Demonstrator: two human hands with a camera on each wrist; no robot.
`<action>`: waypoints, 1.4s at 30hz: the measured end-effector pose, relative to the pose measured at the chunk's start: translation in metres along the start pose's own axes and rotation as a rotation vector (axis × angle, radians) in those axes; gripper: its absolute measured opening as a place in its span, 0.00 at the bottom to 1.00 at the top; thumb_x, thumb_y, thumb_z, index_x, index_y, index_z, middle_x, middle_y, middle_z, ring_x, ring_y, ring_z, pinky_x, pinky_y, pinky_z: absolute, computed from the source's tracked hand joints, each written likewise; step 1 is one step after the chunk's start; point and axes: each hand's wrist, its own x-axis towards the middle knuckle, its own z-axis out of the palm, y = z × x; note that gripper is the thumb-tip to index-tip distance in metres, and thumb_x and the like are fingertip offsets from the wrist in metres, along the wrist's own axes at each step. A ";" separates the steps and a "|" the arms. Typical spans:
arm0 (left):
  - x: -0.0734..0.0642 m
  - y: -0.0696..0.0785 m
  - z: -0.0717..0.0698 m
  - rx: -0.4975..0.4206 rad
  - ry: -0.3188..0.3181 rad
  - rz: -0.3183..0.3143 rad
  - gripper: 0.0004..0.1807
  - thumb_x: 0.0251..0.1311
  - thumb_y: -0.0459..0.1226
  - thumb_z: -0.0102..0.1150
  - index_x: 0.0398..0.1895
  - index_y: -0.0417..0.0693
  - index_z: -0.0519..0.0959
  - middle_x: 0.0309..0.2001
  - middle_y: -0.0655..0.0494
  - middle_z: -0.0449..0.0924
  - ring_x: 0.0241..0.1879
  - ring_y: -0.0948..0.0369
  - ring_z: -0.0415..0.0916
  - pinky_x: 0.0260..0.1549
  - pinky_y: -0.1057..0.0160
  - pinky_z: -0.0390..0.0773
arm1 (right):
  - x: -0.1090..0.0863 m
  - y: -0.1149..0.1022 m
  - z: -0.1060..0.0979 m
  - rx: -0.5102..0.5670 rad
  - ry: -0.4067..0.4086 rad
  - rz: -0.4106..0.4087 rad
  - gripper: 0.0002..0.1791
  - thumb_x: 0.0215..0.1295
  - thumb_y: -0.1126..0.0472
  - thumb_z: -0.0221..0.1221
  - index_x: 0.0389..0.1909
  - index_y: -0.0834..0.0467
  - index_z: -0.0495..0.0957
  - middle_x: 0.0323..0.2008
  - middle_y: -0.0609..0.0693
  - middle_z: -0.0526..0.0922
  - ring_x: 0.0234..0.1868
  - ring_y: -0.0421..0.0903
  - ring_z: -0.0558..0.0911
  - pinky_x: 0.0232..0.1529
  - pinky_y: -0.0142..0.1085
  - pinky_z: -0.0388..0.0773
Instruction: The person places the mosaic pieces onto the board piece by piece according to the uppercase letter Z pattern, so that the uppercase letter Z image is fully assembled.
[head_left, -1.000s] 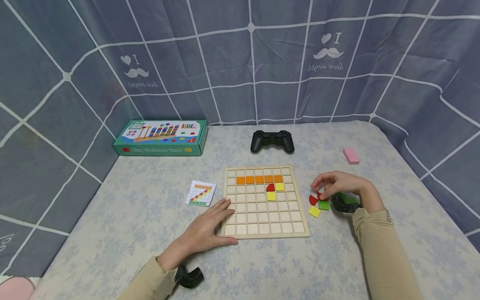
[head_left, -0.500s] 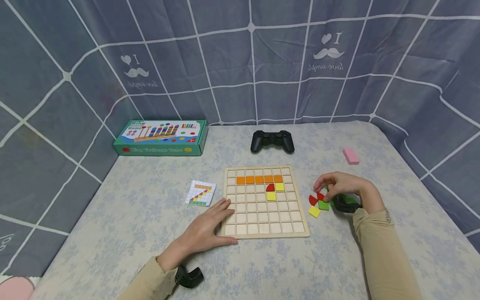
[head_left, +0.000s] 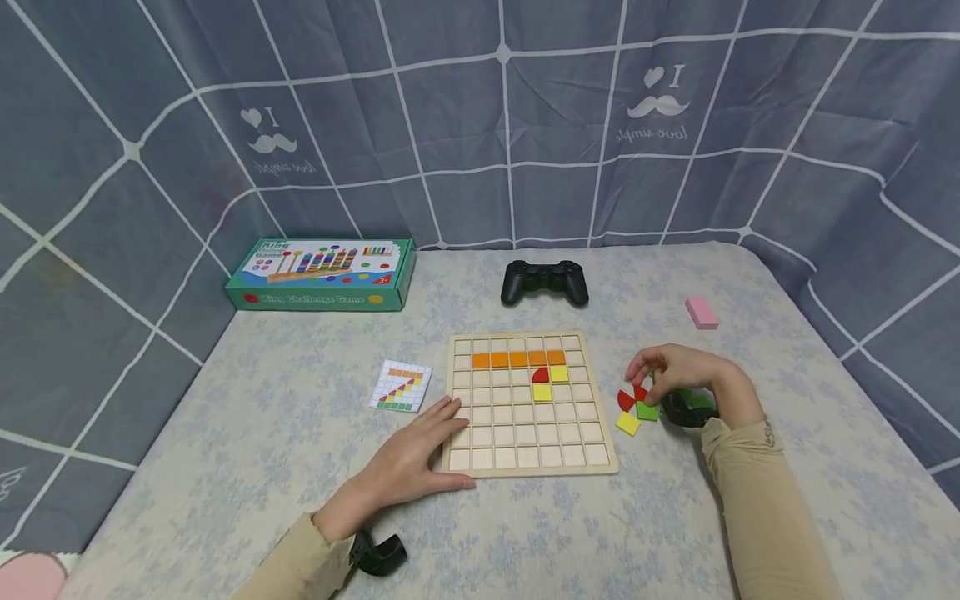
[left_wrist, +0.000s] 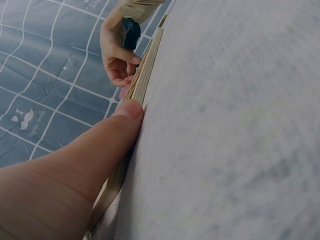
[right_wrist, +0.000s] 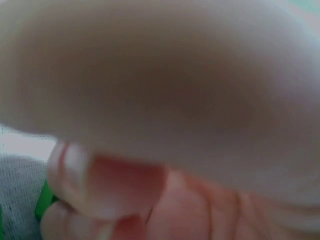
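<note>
Since the first frame the right hand (head_left: pixel 678 371) has shifted only slightly over the loose pieces, its thumb now a little lower; the left hand (head_left: pixel 408 454) lies as it did. The left hand's fingers are straight and a little apart, along the left edge of the wooden board (head_left: pixel 528 435), with the thumb at its near edge. The board lies flat mid-table, its pale surface cut into square cells: five flat orange squares (head_left: pixel 518 359) in a row, two yellow squares (head_left: pixel 558 374) stepping diagonally below, and one round-edged red piece (head_left: pixel 541 376) beside them. The right hand's fingers are bent, thumb below; I cannot tell whether they pinch a piece. Near the thumb lie red wedges (head_left: pixel 626 401), a green square (head_left: pixel 647 411) and a loose yellow square (head_left: pixel 627 423). More green pieces (head_left: pixel 701 399) are partly hidden beneath the hand and its black strap (head_left: pixel 686 410). In the right wrist view, blurred skin covers most of the work. The paper card (head_left: pixel 401 386) has a small printed grid pattern.
</note>
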 end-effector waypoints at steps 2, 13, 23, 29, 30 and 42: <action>0.001 0.000 0.000 0.003 0.000 0.004 0.46 0.47 0.66 0.60 0.63 0.44 0.70 0.70 0.47 0.55 0.71 0.56 0.47 0.63 0.51 0.61 | -0.001 -0.001 0.001 0.001 0.006 0.006 0.21 0.50 0.70 0.66 0.46 0.71 0.73 0.38 0.56 0.78 0.25 0.44 0.71 0.31 0.34 0.75; 0.001 0.000 0.000 0.003 -0.003 0.001 0.45 0.47 0.65 0.60 0.62 0.44 0.71 0.70 0.47 0.55 0.71 0.55 0.47 0.63 0.51 0.61 | -0.001 0.000 0.002 0.008 0.019 0.006 0.19 0.50 0.70 0.65 0.44 0.70 0.74 0.36 0.56 0.78 0.32 0.50 0.75 0.32 0.36 0.76; 0.001 0.000 0.001 0.000 -0.003 0.000 0.45 0.47 0.66 0.60 0.62 0.45 0.70 0.71 0.48 0.55 0.71 0.56 0.46 0.63 0.51 0.60 | -0.001 0.000 0.002 0.031 0.016 0.009 0.15 0.48 0.72 0.65 0.37 0.70 0.73 0.25 0.52 0.74 0.27 0.45 0.74 0.30 0.34 0.75; 0.001 0.000 0.000 -0.001 -0.004 -0.003 0.46 0.47 0.65 0.60 0.62 0.44 0.70 0.71 0.48 0.55 0.71 0.56 0.46 0.63 0.51 0.59 | -0.004 -0.008 0.000 0.007 0.070 -0.011 0.12 0.52 0.66 0.67 0.33 0.69 0.76 0.25 0.54 0.80 0.25 0.44 0.77 0.31 0.36 0.77; 0.001 0.000 0.000 -0.002 -0.005 -0.004 0.46 0.47 0.65 0.60 0.62 0.44 0.70 0.71 0.48 0.55 0.71 0.56 0.46 0.63 0.51 0.59 | -0.004 -0.010 0.000 -0.004 0.090 -0.020 0.12 0.53 0.64 0.67 0.33 0.68 0.77 0.26 0.53 0.81 0.25 0.44 0.77 0.30 0.36 0.77; 0.000 0.000 0.000 0.004 -0.004 -0.002 0.46 0.47 0.65 0.60 0.62 0.44 0.70 0.70 0.47 0.55 0.71 0.56 0.47 0.63 0.51 0.60 | 0.012 -0.044 0.015 -0.028 0.303 -0.131 0.16 0.57 0.57 0.66 0.40 0.62 0.76 0.33 0.53 0.84 0.34 0.57 0.82 0.31 0.44 0.77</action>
